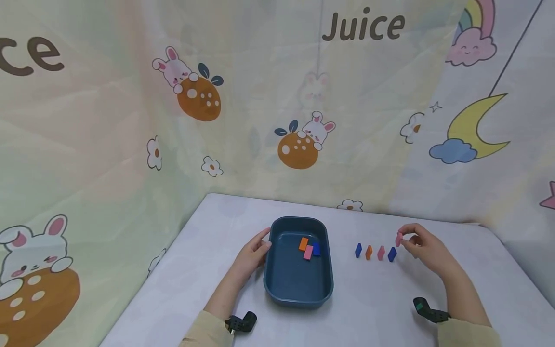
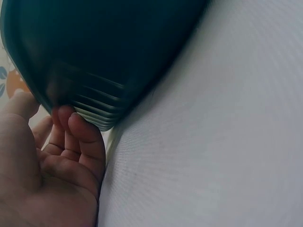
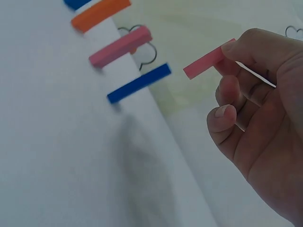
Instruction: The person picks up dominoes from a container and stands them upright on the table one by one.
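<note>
- Left hand [image 1: 253, 253]: bent fingers touch the left wall of the tray [image 1: 288, 284]; I cannot tell whether they grip it.
- In the tray's far right part lie an orange block [image 1: 304, 244], a pink block [image 1: 308, 252] and a blue block [image 1: 316, 249].
- Right of the tray, four blocks stand upright in a row on the bench [image 1: 360, 299]: blue [image 1: 358, 250], orange [image 1: 368, 252], pink [image 1: 381, 253], blue [image 1: 392, 254].
- Right hand [image 1: 427, 246]: thumb and forefinger pinch the held block [image 3: 208, 60], pink, its long axis roughly parallel to the standing ones. It is just right of the row's last blue, apart from it; this hand is the nearer to the row.
</note>
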Demonstrator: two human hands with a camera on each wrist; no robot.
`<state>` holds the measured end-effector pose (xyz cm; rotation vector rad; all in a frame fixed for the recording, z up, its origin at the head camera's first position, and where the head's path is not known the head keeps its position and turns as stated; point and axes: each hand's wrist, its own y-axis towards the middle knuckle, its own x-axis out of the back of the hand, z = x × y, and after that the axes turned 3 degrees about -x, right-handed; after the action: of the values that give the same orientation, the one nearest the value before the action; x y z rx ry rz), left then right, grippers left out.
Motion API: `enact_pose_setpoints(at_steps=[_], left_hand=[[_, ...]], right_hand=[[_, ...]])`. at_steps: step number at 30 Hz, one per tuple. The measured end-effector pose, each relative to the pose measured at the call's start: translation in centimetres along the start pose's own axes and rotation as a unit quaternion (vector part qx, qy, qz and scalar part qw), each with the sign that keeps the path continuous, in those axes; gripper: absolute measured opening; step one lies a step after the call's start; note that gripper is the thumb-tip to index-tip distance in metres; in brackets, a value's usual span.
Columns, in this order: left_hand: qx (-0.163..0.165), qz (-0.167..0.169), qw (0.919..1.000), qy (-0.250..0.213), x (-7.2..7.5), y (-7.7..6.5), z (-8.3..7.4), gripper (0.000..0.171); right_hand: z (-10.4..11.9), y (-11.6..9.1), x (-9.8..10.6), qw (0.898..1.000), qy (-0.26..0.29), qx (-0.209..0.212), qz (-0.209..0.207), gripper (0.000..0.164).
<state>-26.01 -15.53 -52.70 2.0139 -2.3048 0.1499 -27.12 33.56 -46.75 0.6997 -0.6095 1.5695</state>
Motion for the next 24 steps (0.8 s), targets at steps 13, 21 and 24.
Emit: enact_pose_setpoints(at_steps=[13,21,24], left_hand=[[-0.003,0.002,1.0000,-0.004,0.1,0.2,0.1,0.049],[-0.004,-0.001,1.0000,0.002,0.0,0.0,0.2,0.049],[-0.005,0.000,1.0000,0.003,0.0,0.0,0.2,0.049]], right_hand=[[-3.9,0.0,-1.3,0.998,0.048,-0.035,0.016,0.043],[-4.8,0.0,-1.9,0.998,0.055,-0.034,0.024,0.040],[-5.1,0.1,-2.0,0.998,0.058,-0.026,0.027,0.040]])
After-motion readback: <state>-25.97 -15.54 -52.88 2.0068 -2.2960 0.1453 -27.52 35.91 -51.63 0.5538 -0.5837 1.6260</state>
